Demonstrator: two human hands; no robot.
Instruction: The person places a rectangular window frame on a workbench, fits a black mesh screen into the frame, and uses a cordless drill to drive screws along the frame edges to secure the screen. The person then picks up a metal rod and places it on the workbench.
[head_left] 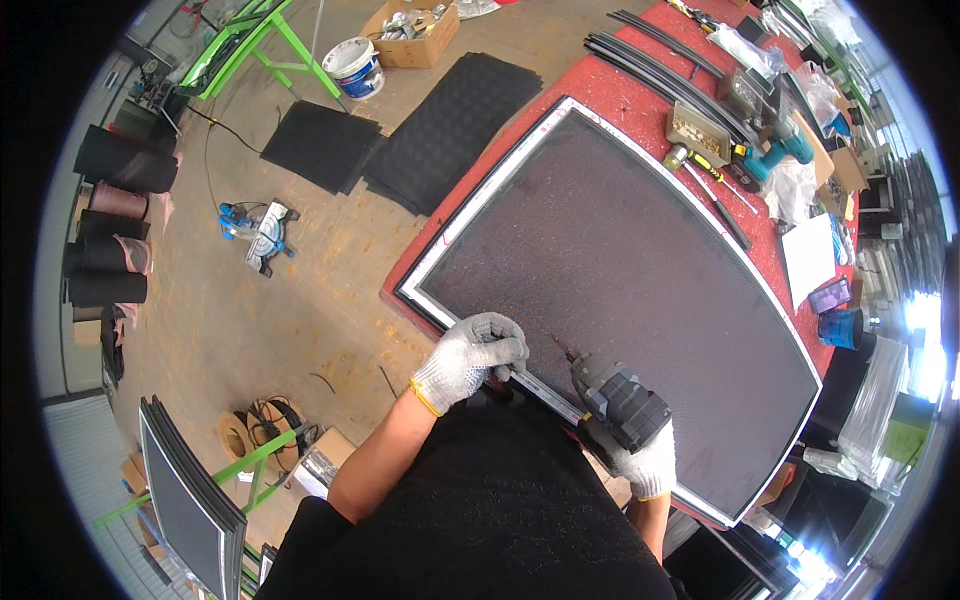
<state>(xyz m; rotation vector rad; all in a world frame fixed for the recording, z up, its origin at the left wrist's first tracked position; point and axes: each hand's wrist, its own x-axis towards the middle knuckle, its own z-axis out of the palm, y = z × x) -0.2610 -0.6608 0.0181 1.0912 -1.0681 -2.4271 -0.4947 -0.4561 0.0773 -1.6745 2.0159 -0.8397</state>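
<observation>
The person's left hand (pixel 475 355), in a white knit glove with a yellow cuff, is curled at the near edge of a large dark mesh panel with a pale metal frame (pixel 620 280); the curled fingers hide whatever might be between them, so one cannot tell whether it grasps anything. The right hand (pixel 648 465), gloved alike, grasps a dark grey power drill (pixel 620 400), whose body covers most of the grip. The thin bit points up and left over the mesh; whether it touches is hard to tell. The panel lies on a red tabletop (pixel 625 102), its near edge partly covered by the hands, the drill and the person's black shirt (pixel 470 500). At lower left, a stack of dark framed panels (pixel 190 500) is cut off by the lower edge, and glare blurs the right rim.

Beyond the panel, long black strips (pixel 660 72), an open tray of small pieces (pixel 698 135) and a teal cordless drill (pixel 785 152) crowd the tabletop. On the floor are black sheets (pixel 455 130), a blue-and-silver mitre saw (pixel 265 235) and a white-and-blue bucket (pixel 355 70).
</observation>
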